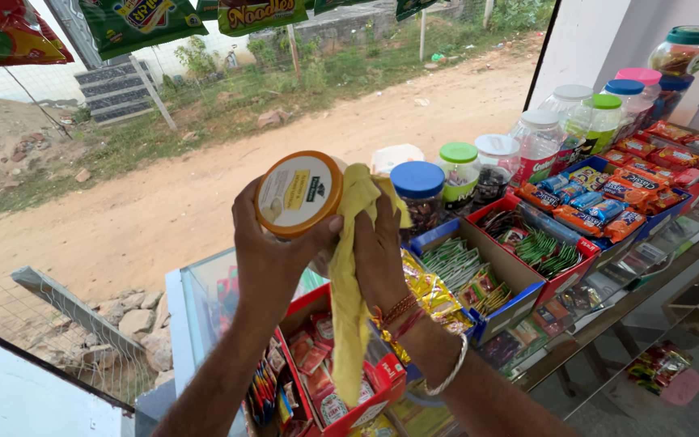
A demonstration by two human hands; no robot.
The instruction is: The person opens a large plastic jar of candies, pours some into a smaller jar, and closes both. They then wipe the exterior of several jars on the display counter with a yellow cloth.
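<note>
- Your left hand (264, 243) is closed round a round plastic jar with an orange-rimmed cream lid (299, 194), lifted above the worktop with the lid facing you;
- Your right hand (378, 243) presses a soft yellow cloth (349, 283) against the jar's side, fingers wrapped over it; the cloth's tail hangs down towards the red cardboard tray of sweet packets (329, 380);
- Risk: the one-handed hold could slip under hard rubbing; the jar would drop onto the glass-fronted worktop (204, 295);
- The hanging cloth could snag the packets; the blue-lidded clear jar (418, 194) stands just beside your right hand, so a wide wipe could knock it.
</note>
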